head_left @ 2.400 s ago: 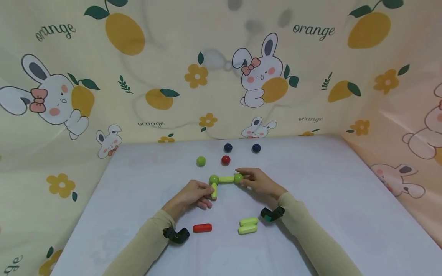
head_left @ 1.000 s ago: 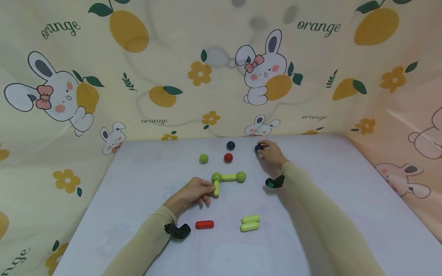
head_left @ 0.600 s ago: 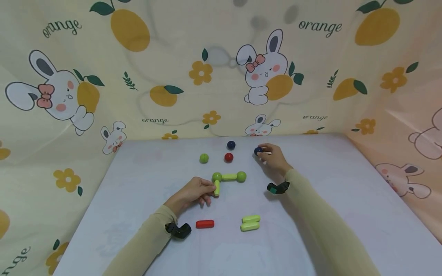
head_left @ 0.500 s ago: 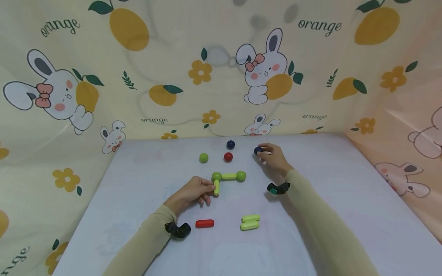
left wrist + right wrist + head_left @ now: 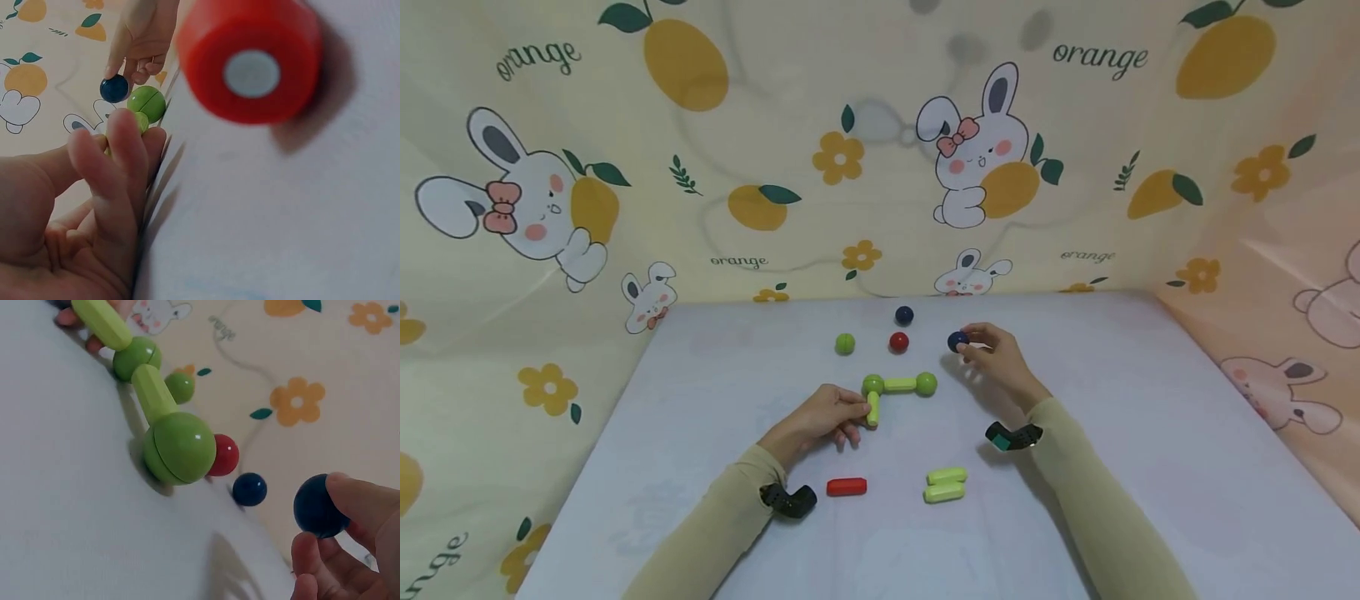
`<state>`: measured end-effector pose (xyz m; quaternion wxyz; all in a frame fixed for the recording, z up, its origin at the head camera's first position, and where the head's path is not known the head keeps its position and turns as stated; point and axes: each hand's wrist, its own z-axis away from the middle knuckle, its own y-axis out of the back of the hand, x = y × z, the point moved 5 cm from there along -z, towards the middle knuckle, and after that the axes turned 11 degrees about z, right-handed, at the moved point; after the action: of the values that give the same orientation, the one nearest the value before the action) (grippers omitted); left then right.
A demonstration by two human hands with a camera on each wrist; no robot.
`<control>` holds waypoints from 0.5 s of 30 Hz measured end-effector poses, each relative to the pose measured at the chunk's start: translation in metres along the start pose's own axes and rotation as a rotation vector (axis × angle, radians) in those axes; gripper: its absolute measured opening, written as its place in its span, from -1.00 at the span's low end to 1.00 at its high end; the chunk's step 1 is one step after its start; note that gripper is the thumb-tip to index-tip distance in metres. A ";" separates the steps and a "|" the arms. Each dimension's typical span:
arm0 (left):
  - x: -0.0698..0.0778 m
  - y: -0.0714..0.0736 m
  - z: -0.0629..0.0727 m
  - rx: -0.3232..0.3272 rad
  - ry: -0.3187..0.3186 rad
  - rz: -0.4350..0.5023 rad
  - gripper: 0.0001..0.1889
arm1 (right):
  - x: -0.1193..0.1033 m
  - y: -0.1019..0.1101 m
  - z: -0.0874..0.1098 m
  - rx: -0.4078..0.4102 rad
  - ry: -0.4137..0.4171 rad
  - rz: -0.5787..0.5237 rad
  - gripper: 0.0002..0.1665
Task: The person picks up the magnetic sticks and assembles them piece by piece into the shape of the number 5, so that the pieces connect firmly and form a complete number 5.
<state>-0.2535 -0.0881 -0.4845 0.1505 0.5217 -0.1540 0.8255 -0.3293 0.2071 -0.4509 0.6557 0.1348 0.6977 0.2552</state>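
My left hand (image 5: 823,417) pinches the near green rod (image 5: 873,408) of an L-shaped piece on the table. That rod joins a green ball (image 5: 873,384) at the corner; a second green rod (image 5: 900,384) runs right from it to another green ball (image 5: 927,383). In my right hand (image 5: 1000,357) a dark blue ball (image 5: 957,342) is pinched between thumb and fingers. The right wrist view shows this blue ball (image 5: 320,506) held above the table, apart from the green piece. In the left wrist view, fingers hide most of the held rod.
Behind the piece lie a loose green ball (image 5: 845,343), a red ball (image 5: 898,342) and another dark blue ball (image 5: 904,316). Nearer the front are a red rod (image 5: 847,487) and two light green rods (image 5: 945,485) side by side. A printed cloth (image 5: 820,225) stands behind the white table.
My right hand let go of the end green ball, reached to the back right, took the dark blue ball and has brought it slightly nearer. My left hand stays on the rod.
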 end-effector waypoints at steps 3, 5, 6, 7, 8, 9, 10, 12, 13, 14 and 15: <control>-0.003 -0.003 -0.003 -0.007 0.004 -0.003 -0.64 | -0.003 0.001 0.009 -0.003 0.017 0.006 -0.48; -0.003 -0.003 -0.004 -0.011 0.003 -0.005 -0.64 | -0.010 -0.001 0.011 -0.016 0.035 0.030 -0.49; -0.003 -0.004 -0.004 -0.016 0.003 -0.009 -0.64 | -0.012 -0.003 0.013 -0.022 0.040 0.042 -0.50; -0.003 -0.004 -0.004 -0.019 0.005 -0.013 -0.64 | -0.014 -0.005 0.013 -0.028 0.041 0.056 -0.52; -0.003 -0.004 -0.004 -0.022 0.008 -0.017 -0.64 | -0.017 -0.007 0.014 -0.038 0.046 0.068 -0.53; -0.003 -0.004 -0.004 -0.022 0.009 -0.019 -0.64 | -0.019 -0.009 0.015 -0.049 0.055 0.078 -0.55; -0.003 -0.004 -0.004 -0.021 0.011 -0.020 -0.65 | -0.022 -0.012 0.015 -0.063 0.071 0.084 -0.56; -0.003 -0.003 -0.003 -0.013 0.008 -0.019 -0.65 | -0.028 -0.017 0.015 -0.086 0.099 0.094 -0.59; -0.003 -0.003 -0.003 -0.009 0.006 -0.017 -0.66 | -0.030 -0.020 0.015 -0.099 0.112 0.096 -0.60; -0.002 -0.002 -0.002 -0.006 0.003 -0.016 -0.66 | -0.034 -0.023 0.016 -0.115 0.125 0.097 -0.61; -0.002 -0.001 -0.002 -0.003 0.000 -0.014 -0.65 | -0.037 -0.025 0.016 -0.130 0.133 0.100 -0.62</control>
<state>-0.2535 -0.0865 -0.4870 0.1571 0.5226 -0.1514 0.8242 -0.3059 0.1695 -0.4331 0.6017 0.1091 0.7140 0.3408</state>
